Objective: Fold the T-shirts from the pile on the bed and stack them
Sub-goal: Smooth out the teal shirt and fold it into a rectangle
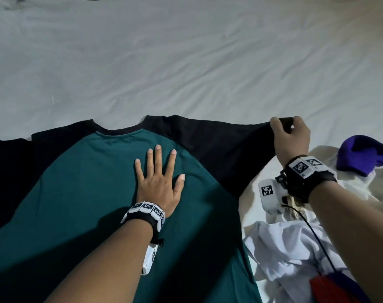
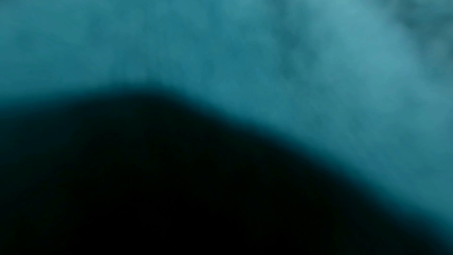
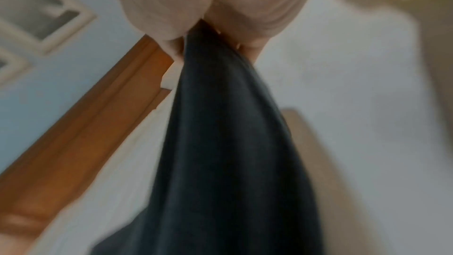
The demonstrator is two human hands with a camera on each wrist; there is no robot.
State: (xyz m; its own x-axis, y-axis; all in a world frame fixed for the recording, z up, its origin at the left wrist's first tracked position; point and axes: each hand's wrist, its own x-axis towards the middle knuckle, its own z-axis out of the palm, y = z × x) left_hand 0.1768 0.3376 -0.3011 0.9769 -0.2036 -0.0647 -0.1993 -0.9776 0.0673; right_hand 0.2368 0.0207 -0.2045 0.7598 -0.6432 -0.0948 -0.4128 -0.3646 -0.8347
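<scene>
Teal cotton fills your near view: the T-shirt (image 1: pixel 94 193) lies flat on the bed sheet (image 1: pixel 186 62), collar away from you. Your left hand (image 1: pixel 158 182) presses its chest, fingers spread straight, holding nothing. Rightward, the black sleeve (image 1: pixel 230 149) runs out sideways to your right hand (image 1: pixel 292 138), which pinches its cuff, lifted. The fold likely travels leftward, toward your pinning palm.

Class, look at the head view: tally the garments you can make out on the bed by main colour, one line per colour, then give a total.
Teal with black sleeves: 1, the T-shirt laid flat
White: 1, the crumpled garment
Purple: 1, the garment at the right edge
Total: 3; red fabric at the bottom right cannot be told apart as its own piece.
</scene>
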